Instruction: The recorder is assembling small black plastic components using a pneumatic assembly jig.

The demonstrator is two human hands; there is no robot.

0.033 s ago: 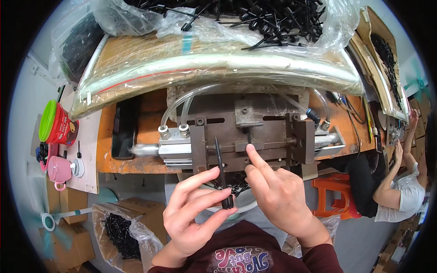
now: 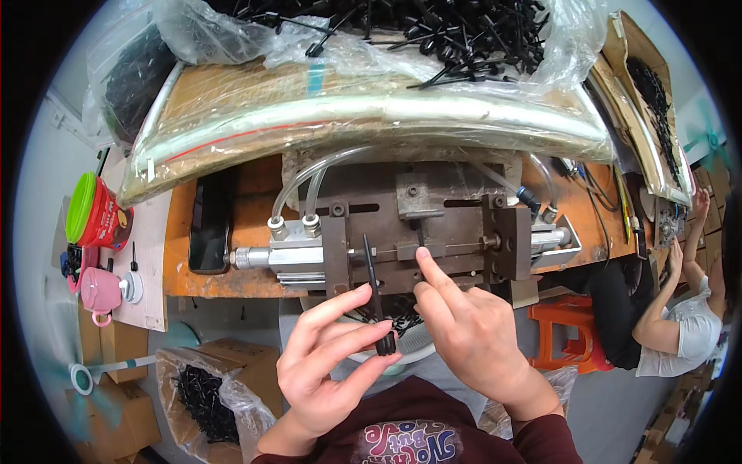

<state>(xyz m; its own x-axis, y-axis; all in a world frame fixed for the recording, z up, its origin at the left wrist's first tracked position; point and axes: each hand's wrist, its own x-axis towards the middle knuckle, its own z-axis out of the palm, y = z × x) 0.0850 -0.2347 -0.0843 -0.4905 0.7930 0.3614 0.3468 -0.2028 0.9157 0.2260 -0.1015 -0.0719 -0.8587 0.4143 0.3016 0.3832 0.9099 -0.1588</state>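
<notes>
My left hand point(image 2: 328, 363) pinches a black thin-stemmed plastic piece point(image 2: 374, 282) between thumb and fingers, its thick ribbed end down and its tapered tip pointing up. My right hand point(image 2: 468, 325) stretches out its index finger, the other fingers curled under. That fingertip touches the small metal block point(image 2: 433, 250) in the middle of a dark metal fixture point(image 2: 464, 224), at the lower end of a black stem point(image 2: 420, 230) there. A silver air cylinder point(image 2: 297, 259) sits on the fixture's left, another point(image 2: 550, 240) on its right. Thin rods run towards the block from both sides.
Behind the fixture rises a plastic-lined carton point(image 2: 348, 104) heaped with black stemmed pieces point(image 2: 487, 35). A phone point(image 2: 210, 224), a red tub point(image 2: 108, 216) and a pink cup point(image 2: 100, 288) are at left. Below are a box of black pieces point(image 2: 205, 402) and an orange stool point(image 2: 560, 329). A co-worker point(image 2: 680, 329) is at right.
The left cylinder's end knob, blurred before, is now sharp and slightly further right. Thin rods now show clearly beside the block. Both hands keep their places.
</notes>
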